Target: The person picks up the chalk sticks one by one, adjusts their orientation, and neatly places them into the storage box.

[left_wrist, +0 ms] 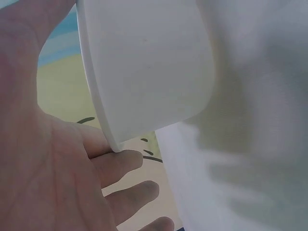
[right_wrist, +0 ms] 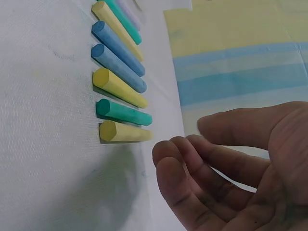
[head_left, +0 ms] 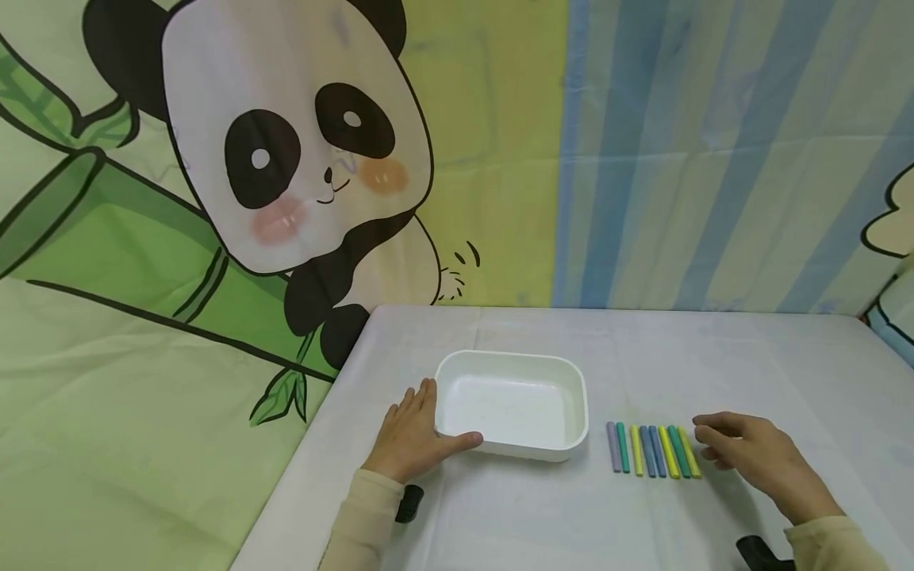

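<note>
A white rectangular tray (head_left: pixel 510 404) rests on the table. My left hand (head_left: pixel 410 436) spans its near left corner, fingers extended along the left side and thumb by the near rim. In the left wrist view the fingers touch the rim of the tray (left_wrist: pixel 149 62). Right of the tray, several chalk sticks lie side by side in a row, from a purple stick (head_left: pixel 613 446) to a yellow stick (head_left: pixel 689 453). My right hand (head_left: pixel 757 452) hovers just right of that yellow stick (right_wrist: pixel 126 132), fingers loosely bent, thumb apart, holding nothing.
A white cloth covers the table (head_left: pixel 514 523). Behind it hangs a printed backdrop (head_left: pixel 493 159) with a panda and stripes. Black straps show at both wrists.
</note>
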`<state>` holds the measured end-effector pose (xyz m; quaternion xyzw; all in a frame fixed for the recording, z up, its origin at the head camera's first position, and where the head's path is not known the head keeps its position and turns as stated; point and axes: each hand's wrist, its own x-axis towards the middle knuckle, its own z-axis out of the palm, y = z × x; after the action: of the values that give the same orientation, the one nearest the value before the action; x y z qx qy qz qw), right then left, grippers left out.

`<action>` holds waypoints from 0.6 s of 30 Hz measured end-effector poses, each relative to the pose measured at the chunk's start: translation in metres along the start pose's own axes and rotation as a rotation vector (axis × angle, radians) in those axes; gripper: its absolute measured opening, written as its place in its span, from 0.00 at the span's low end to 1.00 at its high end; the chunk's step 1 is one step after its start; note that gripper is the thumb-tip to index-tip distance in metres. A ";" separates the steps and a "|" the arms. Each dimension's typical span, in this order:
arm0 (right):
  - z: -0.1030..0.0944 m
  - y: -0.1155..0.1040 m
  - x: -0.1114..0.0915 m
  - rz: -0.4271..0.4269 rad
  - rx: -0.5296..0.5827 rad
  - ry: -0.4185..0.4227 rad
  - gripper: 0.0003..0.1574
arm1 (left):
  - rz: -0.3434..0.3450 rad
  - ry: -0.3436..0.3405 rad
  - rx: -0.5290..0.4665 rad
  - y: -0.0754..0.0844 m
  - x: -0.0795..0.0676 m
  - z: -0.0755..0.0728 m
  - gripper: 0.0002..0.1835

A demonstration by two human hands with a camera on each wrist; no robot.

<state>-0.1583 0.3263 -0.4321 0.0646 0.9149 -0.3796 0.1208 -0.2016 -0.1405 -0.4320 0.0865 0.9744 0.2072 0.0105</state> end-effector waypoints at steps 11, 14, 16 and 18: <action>0.008 0.003 0.007 0.073 -0.028 0.027 0.39 | 0.008 0.006 0.005 -0.001 0.001 -0.001 0.72; 0.011 0.004 0.010 0.078 -0.051 0.024 0.39 | 0.007 0.003 -0.001 -0.001 0.001 -0.001 0.73; 0.013 0.005 0.012 0.075 -0.086 0.026 0.39 | 0.009 0.003 -0.001 -0.002 0.001 0.000 0.73; 0.015 0.004 0.013 0.075 -0.119 0.032 0.38 | 0.012 0.006 -0.002 -0.002 0.001 0.000 0.73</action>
<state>-0.1674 0.3190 -0.4482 0.0978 0.9346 -0.3187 0.1238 -0.2032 -0.1420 -0.4326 0.0917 0.9737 0.2083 0.0066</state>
